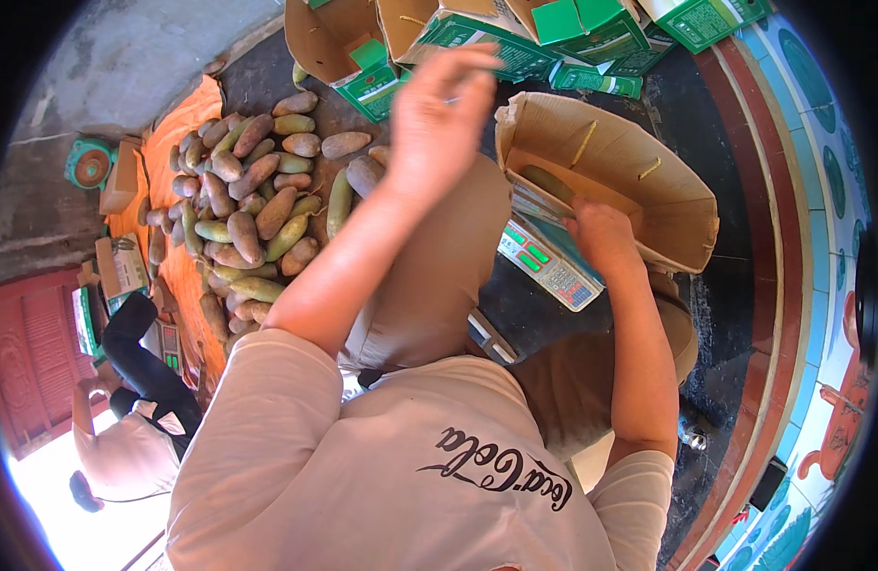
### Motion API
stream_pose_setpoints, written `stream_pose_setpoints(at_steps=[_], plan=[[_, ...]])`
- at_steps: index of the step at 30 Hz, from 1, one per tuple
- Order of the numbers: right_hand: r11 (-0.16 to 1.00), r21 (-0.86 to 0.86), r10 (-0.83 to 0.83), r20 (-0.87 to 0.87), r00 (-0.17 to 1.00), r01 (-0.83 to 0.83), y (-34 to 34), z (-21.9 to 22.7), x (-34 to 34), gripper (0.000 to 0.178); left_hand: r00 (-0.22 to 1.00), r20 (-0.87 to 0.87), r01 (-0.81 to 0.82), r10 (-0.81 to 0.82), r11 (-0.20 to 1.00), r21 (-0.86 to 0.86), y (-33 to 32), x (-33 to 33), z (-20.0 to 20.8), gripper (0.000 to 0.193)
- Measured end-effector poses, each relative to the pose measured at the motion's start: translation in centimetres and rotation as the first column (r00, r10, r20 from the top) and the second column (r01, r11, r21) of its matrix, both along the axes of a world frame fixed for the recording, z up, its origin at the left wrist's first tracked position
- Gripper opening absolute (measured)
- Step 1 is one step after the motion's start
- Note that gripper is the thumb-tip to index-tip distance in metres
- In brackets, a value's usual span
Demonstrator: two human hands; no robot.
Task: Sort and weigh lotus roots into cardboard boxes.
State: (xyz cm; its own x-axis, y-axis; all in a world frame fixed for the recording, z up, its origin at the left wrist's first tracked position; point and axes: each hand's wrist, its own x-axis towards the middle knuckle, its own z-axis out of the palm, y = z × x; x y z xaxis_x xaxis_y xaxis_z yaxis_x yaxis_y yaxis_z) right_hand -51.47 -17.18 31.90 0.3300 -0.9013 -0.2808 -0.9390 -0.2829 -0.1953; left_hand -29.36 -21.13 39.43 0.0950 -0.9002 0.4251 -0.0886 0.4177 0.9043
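Note:
My left hand (442, 119) is raised over my knee, near the boxes at the far side. Its fingers are bent and apart, slightly blurred, with nothing visible in them. My right hand (602, 235) is closed over the near wall of an open cardboard box (672, 205), with its fingertips partly hidden inside. One long, dark greenish cucumber-like fruit (547, 181) lies in this box, close to those fingertips. The box rests on a digital scale (553, 271) with a keypad and lit green displays.
A large heap of brown and green oblong fruits (244, 224) covers an orange sheet (182, 124) to the left. Open green-and-brown cartons (491, 43) line the far side. Another person (139, 447) is at the lower left. A tiled wall (810, 276) bounds the right.

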Motion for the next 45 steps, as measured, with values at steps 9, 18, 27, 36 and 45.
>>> stream_pose_setpoints(at_steps=[9,18,27,36,45], plan=[[0.995,-0.096,0.033,0.053,0.998,-0.028,0.0,-0.6,0.3,0.016,0.838,0.248,-0.544,0.486,0.712,0.444,1.4,17.0,-17.3,0.018],[0.993,-0.115,0.018,0.114,0.993,-0.005,0.4,-0.2,0.2,0.015,0.651,0.704,-0.752,0.284,0.367,0.548,5.0,20.8,-29.6,0.030],[1.000,-0.023,-0.004,0.096,0.995,0.006,0.3,0.7,0.4,0.023,0.561,0.827,-0.756,-0.048,0.379,0.534,-1.0,22.4,-31.6,0.065],[0.999,-0.025,-0.025,0.119,0.993,0.028,0.6,1.1,0.5,0.030,0.574,0.788,-0.710,-0.224,0.343,0.615,-5.0,24.5,-33.8,0.077],[0.999,0.014,-0.044,0.105,0.994,0.043,0.3,1.2,0.4,0.032,0.567,0.772,-0.732,-0.288,0.254,0.632,-5.5,23.3,-33.1,0.074]])
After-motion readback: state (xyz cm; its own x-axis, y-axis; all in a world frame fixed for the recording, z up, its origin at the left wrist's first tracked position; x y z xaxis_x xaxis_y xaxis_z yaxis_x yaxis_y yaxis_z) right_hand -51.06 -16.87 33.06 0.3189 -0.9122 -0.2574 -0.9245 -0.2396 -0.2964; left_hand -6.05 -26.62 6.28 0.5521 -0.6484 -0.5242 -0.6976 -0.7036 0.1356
